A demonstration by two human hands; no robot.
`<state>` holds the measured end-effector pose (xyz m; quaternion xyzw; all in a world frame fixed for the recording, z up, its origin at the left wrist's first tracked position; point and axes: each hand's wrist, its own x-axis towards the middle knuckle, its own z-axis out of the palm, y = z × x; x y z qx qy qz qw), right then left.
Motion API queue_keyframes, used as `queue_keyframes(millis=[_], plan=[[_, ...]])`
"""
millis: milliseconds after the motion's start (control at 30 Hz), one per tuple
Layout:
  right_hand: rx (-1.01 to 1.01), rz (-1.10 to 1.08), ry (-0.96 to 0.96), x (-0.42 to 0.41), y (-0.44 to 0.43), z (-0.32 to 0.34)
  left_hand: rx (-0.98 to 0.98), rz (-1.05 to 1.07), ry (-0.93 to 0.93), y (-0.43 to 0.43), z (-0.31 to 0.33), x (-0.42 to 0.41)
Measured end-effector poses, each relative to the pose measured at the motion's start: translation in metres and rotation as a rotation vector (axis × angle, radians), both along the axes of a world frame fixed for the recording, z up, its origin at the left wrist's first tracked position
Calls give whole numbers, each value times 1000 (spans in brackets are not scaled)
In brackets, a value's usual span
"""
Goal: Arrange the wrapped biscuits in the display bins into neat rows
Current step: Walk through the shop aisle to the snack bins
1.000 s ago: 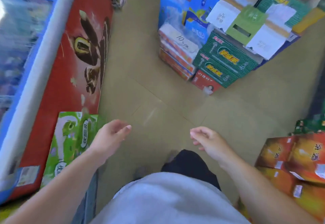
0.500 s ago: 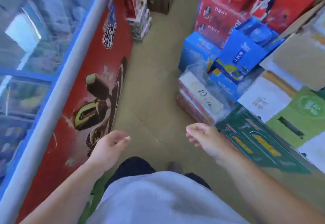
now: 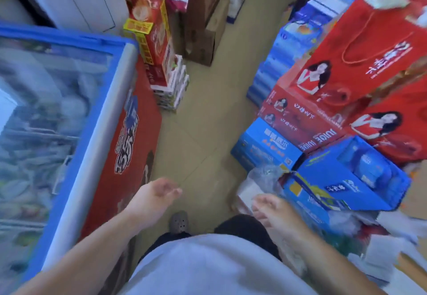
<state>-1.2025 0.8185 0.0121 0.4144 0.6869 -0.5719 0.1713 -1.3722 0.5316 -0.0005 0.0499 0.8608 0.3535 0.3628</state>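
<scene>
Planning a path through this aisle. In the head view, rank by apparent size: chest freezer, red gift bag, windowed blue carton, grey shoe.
1. chest freezer
2. red gift bag
3. windowed blue carton
4. grey shoe
Freezer and bag run off-frame.

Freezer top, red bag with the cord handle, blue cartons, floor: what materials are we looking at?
Freezer top: probably glass in a blue frame; contents show through it, with glare.
Red bag: glossy paper or laminate, going by the sheen and flat printed panel.
Blue cartons: printed cardboard with crisp folded edges.
Floor: likely tan tile, matte, with thin joint lines.
</scene>
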Motion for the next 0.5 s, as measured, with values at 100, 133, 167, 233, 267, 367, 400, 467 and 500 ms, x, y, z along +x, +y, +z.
queue_keyframes(millis=[100,133,167,233,267,367,400,467,500], plan=[[-8,-15,8,-86,35,6,-10,-82,49,44,6,-101],[-14,-28,13,-115,49,4,-10,-80,50,59,4,-133],[-22,-40,22,-145,63,1,-11,-68,51,74,3,-162],[-24,-51,54,-208,96,-9,-15,-37,64,106,-2,-219],[-20,-52,73,-241,115,-14,-23,-18,75,123,-5,-246],[-9,-27,127,-345,178,-22,-44,17,123,176,-3,-329],[-3,-17,145,-378,198,-20,-49,26,136,195,1,-355],[5,-1,168,-437,234,-9,-52,13,129,235,16,-405],[7,2,175,-464,250,-3,-42,1,122,256,24,-430]])
